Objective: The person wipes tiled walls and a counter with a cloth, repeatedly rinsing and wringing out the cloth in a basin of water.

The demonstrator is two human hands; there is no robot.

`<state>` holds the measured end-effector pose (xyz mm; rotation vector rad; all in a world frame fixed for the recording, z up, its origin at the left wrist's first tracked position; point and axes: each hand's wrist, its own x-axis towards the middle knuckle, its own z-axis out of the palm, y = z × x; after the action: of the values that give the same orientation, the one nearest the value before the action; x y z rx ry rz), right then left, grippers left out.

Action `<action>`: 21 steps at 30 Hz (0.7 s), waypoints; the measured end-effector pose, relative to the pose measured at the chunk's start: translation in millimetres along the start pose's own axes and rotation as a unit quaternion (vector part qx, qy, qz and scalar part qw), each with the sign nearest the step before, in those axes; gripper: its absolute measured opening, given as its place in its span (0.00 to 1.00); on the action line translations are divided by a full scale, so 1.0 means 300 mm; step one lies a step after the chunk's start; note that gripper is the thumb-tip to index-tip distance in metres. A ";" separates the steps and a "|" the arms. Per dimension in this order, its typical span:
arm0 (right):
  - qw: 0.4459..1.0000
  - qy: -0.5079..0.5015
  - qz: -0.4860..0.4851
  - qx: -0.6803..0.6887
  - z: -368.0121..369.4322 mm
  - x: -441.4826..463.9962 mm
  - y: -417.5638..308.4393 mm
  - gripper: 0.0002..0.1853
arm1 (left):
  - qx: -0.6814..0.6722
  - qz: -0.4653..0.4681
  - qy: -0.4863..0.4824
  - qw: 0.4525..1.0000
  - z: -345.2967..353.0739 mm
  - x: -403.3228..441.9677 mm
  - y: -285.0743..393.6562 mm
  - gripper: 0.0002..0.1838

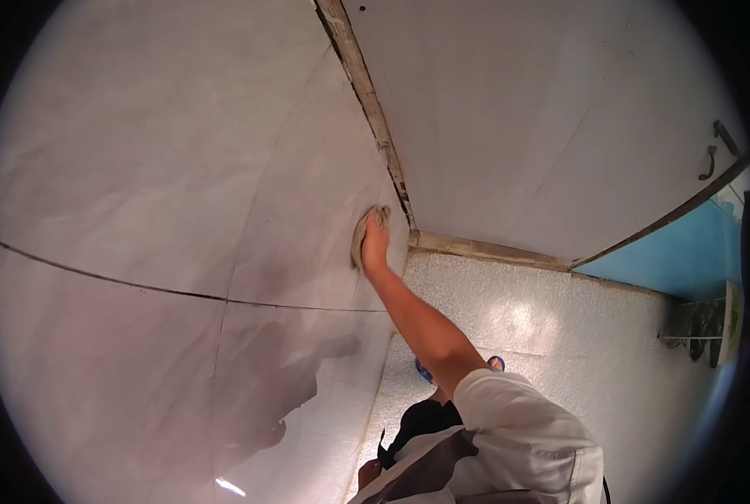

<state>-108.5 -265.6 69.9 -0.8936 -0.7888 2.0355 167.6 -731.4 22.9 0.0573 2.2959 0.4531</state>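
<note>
Just left of the strip (365, 80), right hand (376, 244) is nearer, wrapped on the rag (357, 244) against the wall (139, 126); rag's long axis runs along the hand.

No text, label, number or sign can be read.

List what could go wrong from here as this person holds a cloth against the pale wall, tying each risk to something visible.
1. The cloth in the right hand could snag on the rough-edged wooden strip close beside it.
2. The shiny floor might be slippery under the blue footwear; whether it is wet, I cannot tell.
</note>
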 end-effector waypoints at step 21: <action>0.977 -0.160 -0.119 -0.073 0.218 -0.254 -0.334 0.32 | -0.079 0.119 -0.081 0.987 -0.004 0.121 0.197 0.15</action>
<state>-85.9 -291.3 207.6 -0.5221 -1.1755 1.9493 135.8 -670.0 18.6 0.2814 2.0952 0.7243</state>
